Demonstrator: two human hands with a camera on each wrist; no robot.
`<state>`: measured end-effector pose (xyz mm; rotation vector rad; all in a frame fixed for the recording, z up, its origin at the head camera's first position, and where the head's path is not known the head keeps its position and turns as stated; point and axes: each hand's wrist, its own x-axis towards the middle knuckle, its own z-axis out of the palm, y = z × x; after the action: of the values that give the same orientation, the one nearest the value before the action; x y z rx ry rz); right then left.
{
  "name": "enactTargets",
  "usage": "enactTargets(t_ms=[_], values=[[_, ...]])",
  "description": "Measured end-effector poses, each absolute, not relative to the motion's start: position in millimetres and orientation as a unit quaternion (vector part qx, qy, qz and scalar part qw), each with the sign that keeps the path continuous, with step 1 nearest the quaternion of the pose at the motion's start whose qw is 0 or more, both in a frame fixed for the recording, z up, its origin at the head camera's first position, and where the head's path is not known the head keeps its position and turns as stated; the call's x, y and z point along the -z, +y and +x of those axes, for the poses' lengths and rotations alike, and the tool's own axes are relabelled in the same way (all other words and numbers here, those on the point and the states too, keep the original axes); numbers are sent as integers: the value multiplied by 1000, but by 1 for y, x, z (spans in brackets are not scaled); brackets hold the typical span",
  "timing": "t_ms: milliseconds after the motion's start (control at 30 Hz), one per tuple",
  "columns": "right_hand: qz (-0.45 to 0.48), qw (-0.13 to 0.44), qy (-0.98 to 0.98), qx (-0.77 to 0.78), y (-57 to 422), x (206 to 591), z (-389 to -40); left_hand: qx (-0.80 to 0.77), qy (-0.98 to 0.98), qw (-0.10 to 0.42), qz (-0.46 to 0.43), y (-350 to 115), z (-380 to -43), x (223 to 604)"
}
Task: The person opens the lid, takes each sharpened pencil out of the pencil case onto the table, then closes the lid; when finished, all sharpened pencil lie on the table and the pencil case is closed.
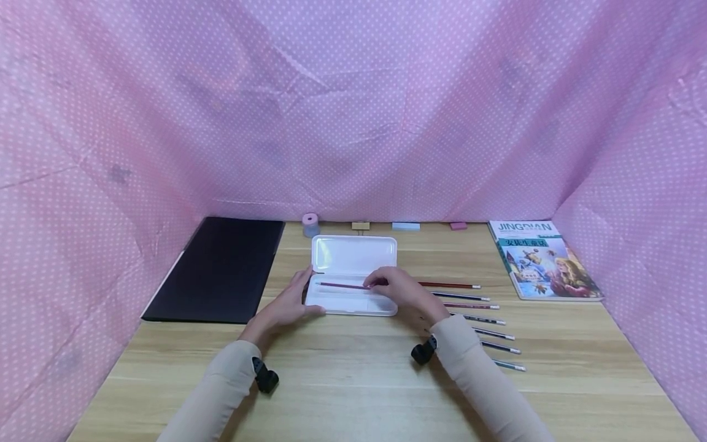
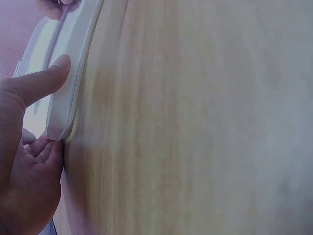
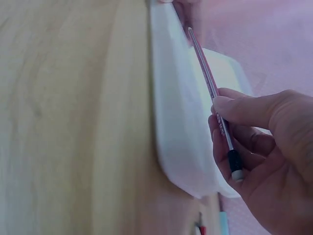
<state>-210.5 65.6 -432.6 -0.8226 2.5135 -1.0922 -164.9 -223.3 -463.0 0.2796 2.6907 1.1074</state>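
A white pencil case (image 1: 339, 304) lies on the table with its lid (image 1: 355, 255) raised at the back. At the case's left end, my left hand (image 1: 287, 306) holds it, the thumb (image 2: 46, 81) across the front rim and the other fingers around the end wall. My right hand (image 1: 396, 286) pinches a dark red striped pencil (image 3: 208, 71) between thumb and fingers. That pencil has a black band and a pale eraser at its near end. Its tip points left, and in the head view it lies over the case's rear part.
Several pencils (image 1: 469, 306) lie in a row on the right, partly hidden by my right arm. A black folder (image 1: 218, 270) is on the left, a magazine (image 1: 544, 264) on the right. A tape roll (image 1: 310, 226), binder clip (image 1: 361, 226), pale blue block (image 1: 405, 226) and pink block (image 1: 458, 226) line the back.
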Motion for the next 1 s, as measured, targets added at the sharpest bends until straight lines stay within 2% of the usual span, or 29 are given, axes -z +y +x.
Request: enactTargets(t_ms=[433,633,1000], values=[[-313,68,854,410,138,409,-185,-372,917,108,93,-222,-166,464],[-278,53,883,375,188,402,-158,-376,916,107,93,-222,-165,464],[-272,-20,897,349,265,418,-96,-371,917,109,95,-222,-165,463]])
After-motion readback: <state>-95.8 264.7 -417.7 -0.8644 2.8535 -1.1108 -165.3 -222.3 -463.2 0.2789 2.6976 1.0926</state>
